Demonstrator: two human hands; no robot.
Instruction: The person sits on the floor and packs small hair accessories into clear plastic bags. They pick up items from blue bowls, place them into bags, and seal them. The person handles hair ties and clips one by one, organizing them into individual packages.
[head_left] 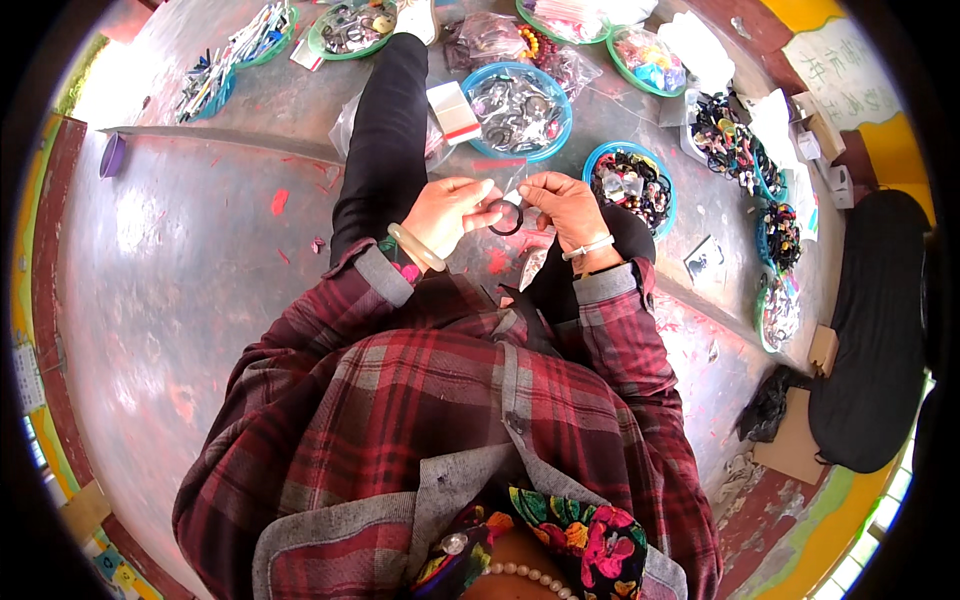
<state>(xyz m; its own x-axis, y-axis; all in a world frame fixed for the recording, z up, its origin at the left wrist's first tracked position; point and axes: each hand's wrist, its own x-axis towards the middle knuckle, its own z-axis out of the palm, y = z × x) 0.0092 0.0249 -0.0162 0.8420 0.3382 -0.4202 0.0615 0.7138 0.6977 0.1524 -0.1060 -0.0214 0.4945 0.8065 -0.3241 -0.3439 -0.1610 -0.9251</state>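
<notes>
A black ring-shaped band (507, 218), which looks like a hair tie, hangs between my two hands in front of my lap. My left hand (452, 215), with a pale bangle at its wrist, pinches the band's left side between thumb and fingers. My right hand (563, 208), wearing a thin silvery bracelet, has its fingertips pressed together on a small clear plastic bag (517, 178) just above the band. The bag is see-through, so its outline is hard to make out. Just beyond my fingers lies a blue basket (568, 135) of small packaged items.
To the right, another blue basket (672, 205) holds dark hair accessories. More filled baskets line the far and right sides. A white box with a red edge (453, 112) lies near my left leg. A purple cup (113, 155) stands far left; a long black cushion (868, 330) lies right.
</notes>
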